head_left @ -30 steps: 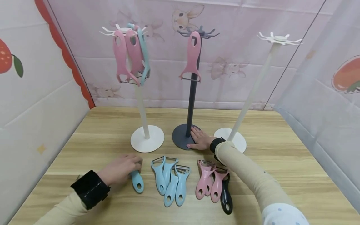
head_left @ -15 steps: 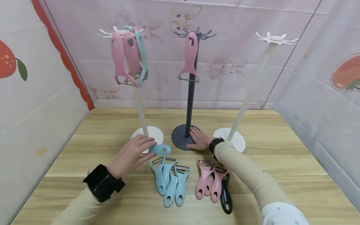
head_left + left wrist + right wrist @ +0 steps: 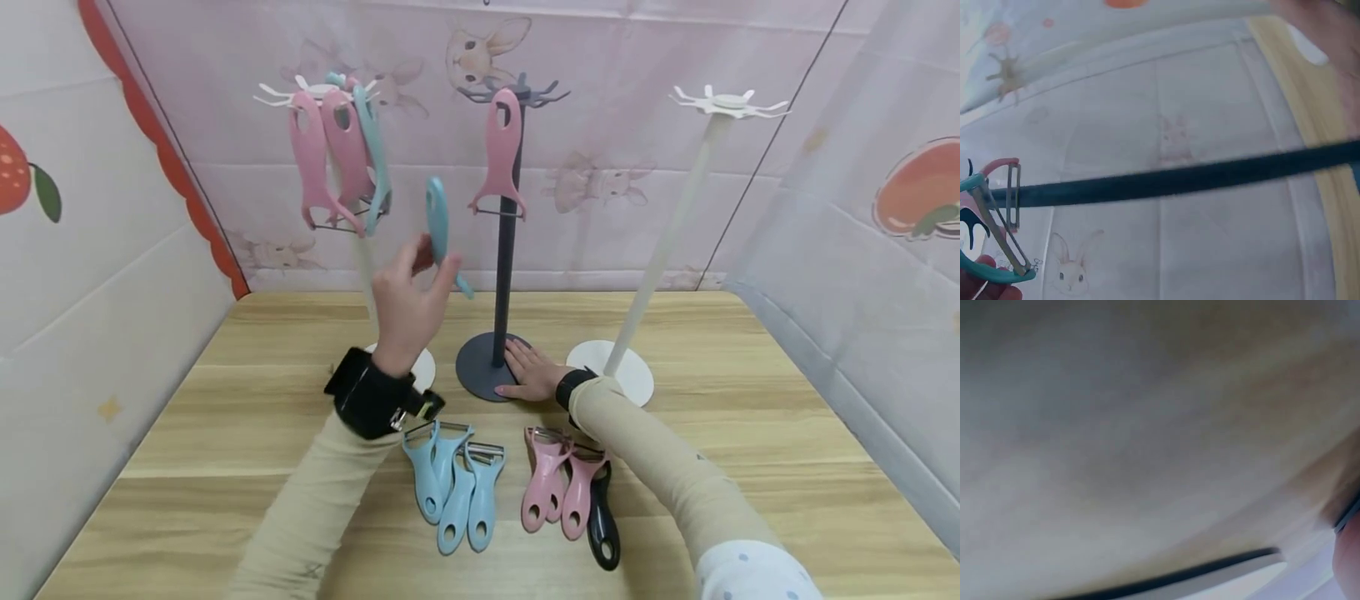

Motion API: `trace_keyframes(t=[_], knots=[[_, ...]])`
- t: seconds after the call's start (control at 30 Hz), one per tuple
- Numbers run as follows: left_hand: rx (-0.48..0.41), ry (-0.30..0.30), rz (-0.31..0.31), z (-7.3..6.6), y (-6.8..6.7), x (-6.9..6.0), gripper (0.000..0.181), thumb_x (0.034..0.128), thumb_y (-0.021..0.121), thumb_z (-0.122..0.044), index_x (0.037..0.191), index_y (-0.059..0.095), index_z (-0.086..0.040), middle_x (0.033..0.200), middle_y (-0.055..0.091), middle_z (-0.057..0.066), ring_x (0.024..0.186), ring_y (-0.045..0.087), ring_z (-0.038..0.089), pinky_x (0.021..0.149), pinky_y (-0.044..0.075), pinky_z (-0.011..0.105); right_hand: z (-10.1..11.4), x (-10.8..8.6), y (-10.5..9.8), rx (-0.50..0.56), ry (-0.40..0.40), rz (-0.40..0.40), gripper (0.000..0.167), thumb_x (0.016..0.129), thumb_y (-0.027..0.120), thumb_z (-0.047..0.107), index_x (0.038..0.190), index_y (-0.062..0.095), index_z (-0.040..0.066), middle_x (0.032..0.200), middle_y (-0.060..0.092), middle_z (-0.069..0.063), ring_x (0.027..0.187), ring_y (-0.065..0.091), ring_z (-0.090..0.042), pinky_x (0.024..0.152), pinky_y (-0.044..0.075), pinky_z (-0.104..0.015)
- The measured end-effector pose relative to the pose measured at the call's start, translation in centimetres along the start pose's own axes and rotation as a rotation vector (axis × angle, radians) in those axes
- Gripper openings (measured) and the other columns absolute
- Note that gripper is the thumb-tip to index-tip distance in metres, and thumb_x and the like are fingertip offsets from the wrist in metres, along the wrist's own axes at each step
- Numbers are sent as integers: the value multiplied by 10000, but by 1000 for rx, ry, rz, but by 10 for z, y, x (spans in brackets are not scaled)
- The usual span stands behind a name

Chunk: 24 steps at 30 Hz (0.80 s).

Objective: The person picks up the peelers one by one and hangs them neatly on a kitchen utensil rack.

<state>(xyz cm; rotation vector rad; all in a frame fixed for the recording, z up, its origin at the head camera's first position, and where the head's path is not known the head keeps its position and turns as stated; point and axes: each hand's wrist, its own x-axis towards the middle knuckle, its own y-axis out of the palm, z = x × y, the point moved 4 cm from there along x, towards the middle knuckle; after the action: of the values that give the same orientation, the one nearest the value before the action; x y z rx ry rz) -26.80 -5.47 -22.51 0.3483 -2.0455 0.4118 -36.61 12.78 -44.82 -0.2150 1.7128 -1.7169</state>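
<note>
My left hand (image 3: 412,304) pinches a blue peeler (image 3: 437,218) between thumb and fingers, its handle end up. It is raised between the left white rack and the dark grey rack (image 3: 506,275). In the left wrist view the blue peeler (image 3: 999,273) shows its blade, with the grey pole behind it. My right hand (image 3: 534,372) lies flat with straight fingers on the round grey base (image 3: 474,367). One pink peeler (image 3: 502,146) hangs from a hook of the grey rack. The right wrist view is mostly blurred.
The left white rack (image 3: 318,90) bears two pink peelers (image 3: 311,158) and a blue one (image 3: 375,158). A bare white rack (image 3: 729,103) leans at the right. Several blue peelers (image 3: 483,500) lie in front, beside pink peelers (image 3: 543,492) and a black-handled one (image 3: 602,521).
My left hand has picked up the blue peeler from the table at the left, carried it right and lifted it, turning its handle upward. The right hand has stayed on the grey base.
</note>
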Motion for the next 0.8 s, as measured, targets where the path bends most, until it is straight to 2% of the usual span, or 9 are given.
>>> trace_keyframes(t=[0.1, 0.2, 0.33, 0.43, 0.6, 0.8], knots=[[-77, -76, -37, -4, 9, 21, 282, 883, 584, -135, 1056, 595, 87, 863, 655, 180, 779, 637, 236, 740, 510, 280, 0, 0, 0, -2, 0, -4, 807, 929, 313, 556, 1452, 14, 20, 1512, -57, -141, 1375, -72, -256, 1106, 38, -420], [-102, -114, -63, -8, 17, 40, 284, 905, 555, -152, 1070, 598, 75, 868, 655, 166, 767, 623, 216, 730, 496, 259, -1, 1, 0, -13, 3, -1, 810, 926, 311, 563, 1452, 15, 23, 1512, -57, -138, 1376, -69, -256, 1107, 44, -415], [-68, -118, -67, -12, 24, 60, 292, 918, 537, -169, 1073, 605, 68, 874, 653, 153, 769, 605, 212, 720, 478, 252, -2, 3, 1, -9, 8, -5, 810, 924, 322, 564, 1454, 27, 27, 1514, -47, -133, 1377, -57, -255, 1107, 54, -413], [-22, -123, -24, -12, 28, 69, 290, 920, 536, -181, 1060, 619, 59, 880, 638, 149, 784, 587, 216, 717, 452, 258, -1, 4, 1, -5, 14, -6, 811, 921, 323, 568, 1456, 32, 33, 1515, -41, -126, 1378, -56, -247, 1107, 53, -409], [60, -132, 67, -9, 33, 68, 312, 911, 554, -197, 1105, 616, 39, 981, 610, 163, 888, 566, 242, 765, 420, 300, 1, 3, 2, -14, 19, 16, 813, 920, 287, 585, 1455, 10, 38, 1514, -67, -119, 1375, -87, -232, 1109, 31, -396], [41, -146, 75, 1, 29, 45, 414, 891, 568, -179, 1232, 523, 52, 1130, 557, 194, 1025, 533, 285, 849, 441, 334, 0, 1, -1, -5, 3, 7, 806, 933, 312, 550, 1448, 17, 4, 1508, -62, -159, 1373, -83, -267, 1107, 27, -415]])
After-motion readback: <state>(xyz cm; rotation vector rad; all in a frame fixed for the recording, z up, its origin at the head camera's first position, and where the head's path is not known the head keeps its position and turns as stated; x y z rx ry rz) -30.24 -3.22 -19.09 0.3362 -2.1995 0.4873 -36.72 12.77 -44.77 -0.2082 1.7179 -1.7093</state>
